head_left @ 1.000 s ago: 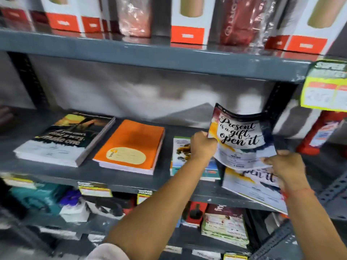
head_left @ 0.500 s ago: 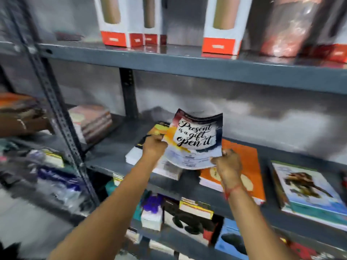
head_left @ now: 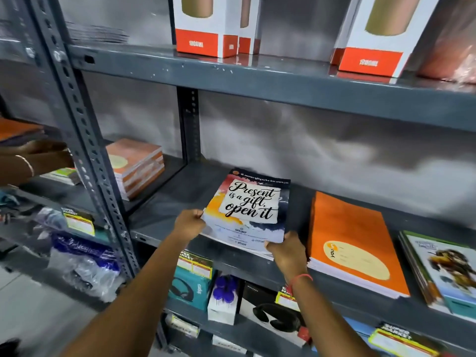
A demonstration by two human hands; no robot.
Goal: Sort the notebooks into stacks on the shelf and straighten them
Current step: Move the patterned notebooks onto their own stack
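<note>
Two hands work at the shelf (head_left: pixel 164 215): beside the orange stack (head_left: pixel 353 243), the "Present is a gift" notebook (head_left: pixel 251 210) lands on its pile. Left hand (head_left: pixel 189 224) and right hand (head_left: pixel 286 253) fingers pinch its near corners. Next, I judge, release and square edges.

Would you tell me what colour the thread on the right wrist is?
Red thread, seen in the head view.

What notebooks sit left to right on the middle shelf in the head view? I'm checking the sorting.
Striped-edge stack → "Present is a gift" notebook, held by both hands → orange stack → bird-cover stack.
</note>
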